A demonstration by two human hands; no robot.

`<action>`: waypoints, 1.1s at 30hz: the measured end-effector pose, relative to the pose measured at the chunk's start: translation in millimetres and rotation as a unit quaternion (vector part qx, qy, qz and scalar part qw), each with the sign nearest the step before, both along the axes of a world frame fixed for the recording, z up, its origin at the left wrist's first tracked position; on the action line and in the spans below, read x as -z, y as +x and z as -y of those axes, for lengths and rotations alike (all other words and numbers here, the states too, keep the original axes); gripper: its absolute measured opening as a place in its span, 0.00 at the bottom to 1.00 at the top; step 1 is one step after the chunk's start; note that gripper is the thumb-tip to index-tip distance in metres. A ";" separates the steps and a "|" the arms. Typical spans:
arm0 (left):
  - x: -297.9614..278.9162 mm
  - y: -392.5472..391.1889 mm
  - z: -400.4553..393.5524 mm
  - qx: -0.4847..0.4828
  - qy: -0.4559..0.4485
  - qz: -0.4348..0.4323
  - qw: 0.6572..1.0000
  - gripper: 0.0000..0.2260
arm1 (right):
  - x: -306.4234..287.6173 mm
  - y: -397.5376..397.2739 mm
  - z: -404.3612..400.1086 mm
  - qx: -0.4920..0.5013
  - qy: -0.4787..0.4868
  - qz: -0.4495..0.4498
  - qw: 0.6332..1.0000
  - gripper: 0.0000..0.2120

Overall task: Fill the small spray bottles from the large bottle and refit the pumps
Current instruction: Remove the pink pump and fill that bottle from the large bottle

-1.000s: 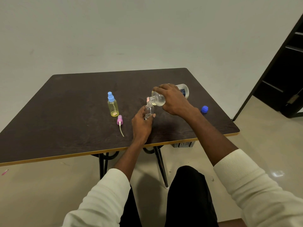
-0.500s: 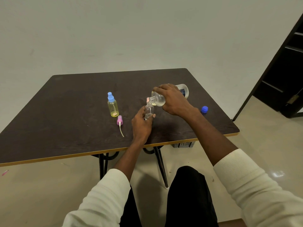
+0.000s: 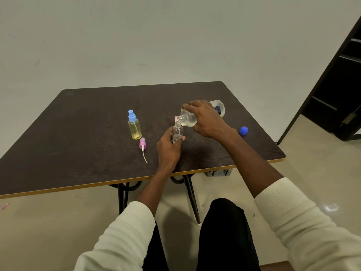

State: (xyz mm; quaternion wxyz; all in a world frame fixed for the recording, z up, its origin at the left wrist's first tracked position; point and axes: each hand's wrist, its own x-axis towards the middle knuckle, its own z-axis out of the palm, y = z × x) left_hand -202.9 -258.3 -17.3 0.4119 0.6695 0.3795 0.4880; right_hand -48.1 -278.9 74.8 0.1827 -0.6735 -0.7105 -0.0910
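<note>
My left hand [image 3: 169, 149] grips a small clear spray bottle [image 3: 177, 132] that stands upright on the dark table [image 3: 78, 145], its neck open. My right hand [image 3: 207, 119] holds the large clear bottle [image 3: 188, 118] tipped on its side, mouth right over the small bottle's neck. A pink object [image 3: 176, 119] shows just behind the two necks. To the left stands a yellowish spray bottle [image 3: 134, 127] with a blue pump fitted. A pink pump [image 3: 142, 145] with its dip tube lies loose on the table in front of it.
A blue screw cap [image 3: 243, 131] lies on the table to the right of my right forearm. A grey crate [image 3: 219, 172] sits on the floor under the table's front edge. A dark doorway [image 3: 340, 90] is at the far right.
</note>
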 end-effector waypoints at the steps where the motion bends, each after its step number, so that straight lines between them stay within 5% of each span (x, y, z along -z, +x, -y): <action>1: 0.2 0.3 -0.1 0.000 0.000 0.000 1.000 0.13 | 0.2 0.2 -0.2 0.000 0.001 0.000 1.000 0.34; 33: -0.2 1.4 -0.3 -0.009 -0.007 -0.001 1.000 0.15 | -2.1 -0.6 -0.4 0.000 -0.005 0.004 1.000 0.34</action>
